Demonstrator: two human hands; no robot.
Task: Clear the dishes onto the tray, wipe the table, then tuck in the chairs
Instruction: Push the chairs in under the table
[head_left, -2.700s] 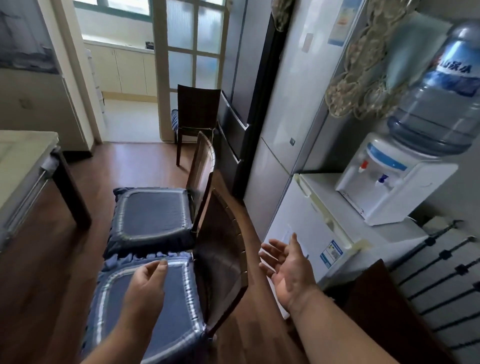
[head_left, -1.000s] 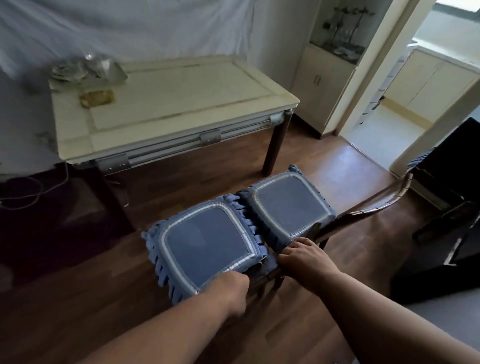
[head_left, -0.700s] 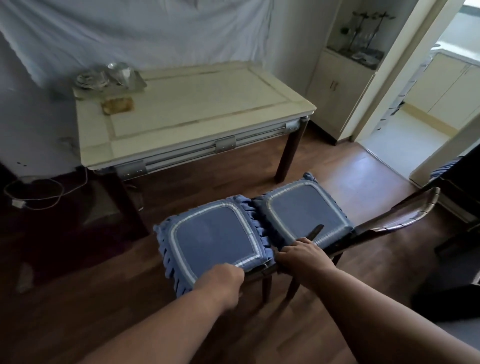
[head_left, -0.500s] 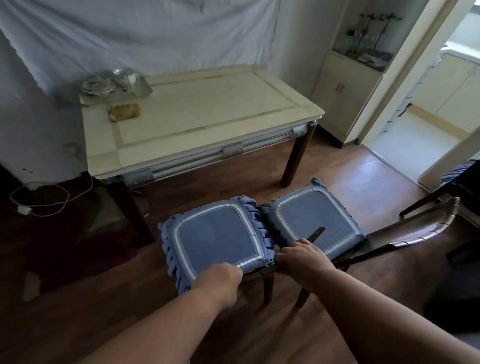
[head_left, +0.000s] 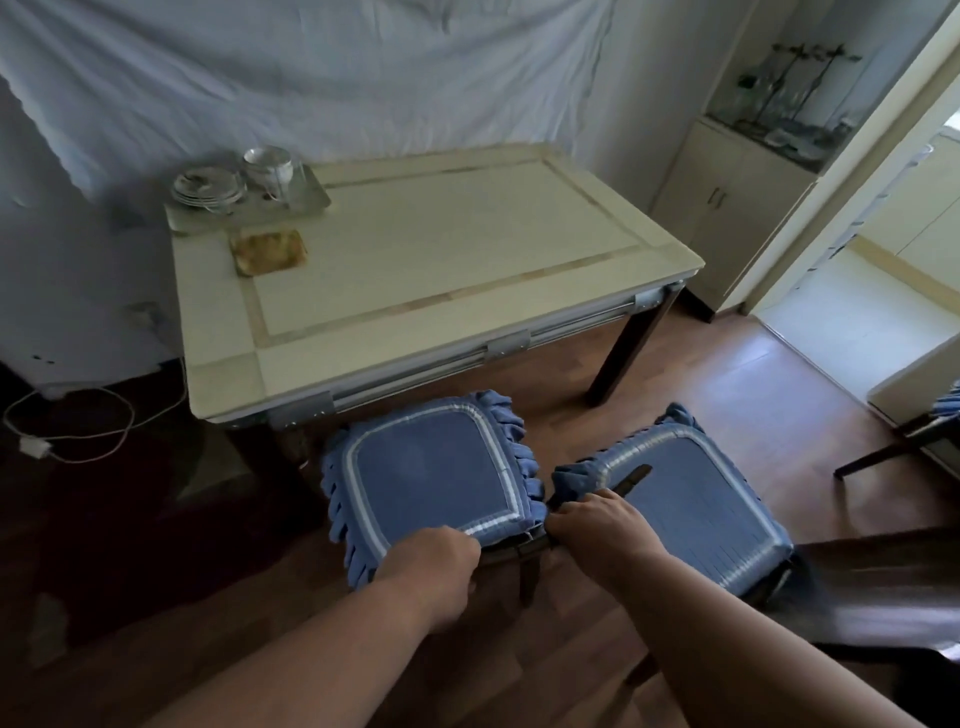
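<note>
Blue-cushioned left chair now nearer the table — both hands gripping.

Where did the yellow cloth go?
The yellow cloth lies on the table's far left part, just in front of the tray of dishes.

Two bare forearms, no sleeves in view, left hand, right hand, no rings or watch

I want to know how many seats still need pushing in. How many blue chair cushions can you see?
3. One lies by the table's near edge, gripped by the left hand; one lies beside it, by the right hand; a sliver shows at the right edge.
</note>
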